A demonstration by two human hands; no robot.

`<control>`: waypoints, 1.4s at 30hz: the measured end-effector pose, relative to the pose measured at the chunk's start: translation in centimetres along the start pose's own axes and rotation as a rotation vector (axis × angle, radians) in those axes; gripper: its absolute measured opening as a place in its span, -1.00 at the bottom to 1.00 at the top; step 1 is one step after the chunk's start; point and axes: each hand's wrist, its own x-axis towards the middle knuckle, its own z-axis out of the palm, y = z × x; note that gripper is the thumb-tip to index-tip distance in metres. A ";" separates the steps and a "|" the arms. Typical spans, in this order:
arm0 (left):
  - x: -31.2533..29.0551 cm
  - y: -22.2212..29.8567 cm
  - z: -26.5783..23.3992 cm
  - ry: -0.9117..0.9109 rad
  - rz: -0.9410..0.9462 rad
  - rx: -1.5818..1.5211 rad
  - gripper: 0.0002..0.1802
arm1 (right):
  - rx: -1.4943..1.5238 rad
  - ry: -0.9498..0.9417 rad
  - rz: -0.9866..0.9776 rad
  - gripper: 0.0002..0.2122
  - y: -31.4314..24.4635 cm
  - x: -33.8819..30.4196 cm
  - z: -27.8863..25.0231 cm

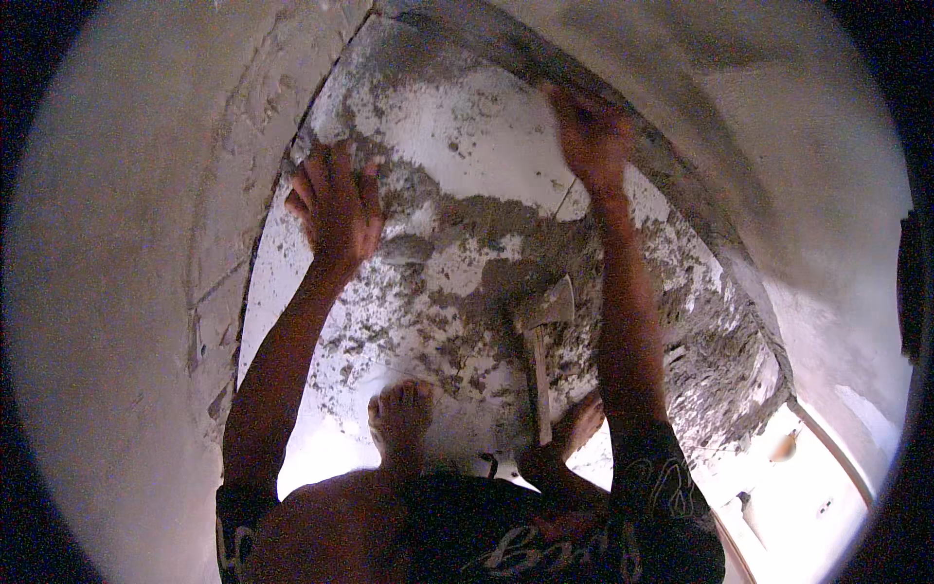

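My left hand (341,206) is open, its fingers spread over the crumbly grey debris (409,185) near the left wall's foot. It holds nothing that I can see. My right hand (592,141) is at the base of the right wall, against or just above a dark grey strip (671,180) along that edge. Motion smears its fingers, so their grip is unclear. A hatchet (545,310) with a wooden handle lies on the white floor (467,117) between my forearms, its head pointing away from me. Neither hand touches it.
Plastered walls (136,243) close in on both sides and meet at the far end. My bare left foot (400,414) and right foot (580,424) stand on the floor, the right one beside the hatchet handle. Brighter light falls on a pale area (778,496) at the lower right.
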 end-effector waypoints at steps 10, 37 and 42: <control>-0.2 0.3 -1.8 -0.047 -0.043 -0.043 -0.51 | -0.109 0.035 0.043 -0.80 -4.4 -0.1 1.1; -0.2 -0.4 -2.2 -0.034 -0.029 -0.053 -0.51 | -0.220 0.050 0.117 -0.79 -6.1 -1.0 1.4; 0.0 0.3 -2.0 -0.093 -0.080 -0.107 -0.51 | -0.098 0.084 0.123 -0.78 -5.4 -0.8 1.0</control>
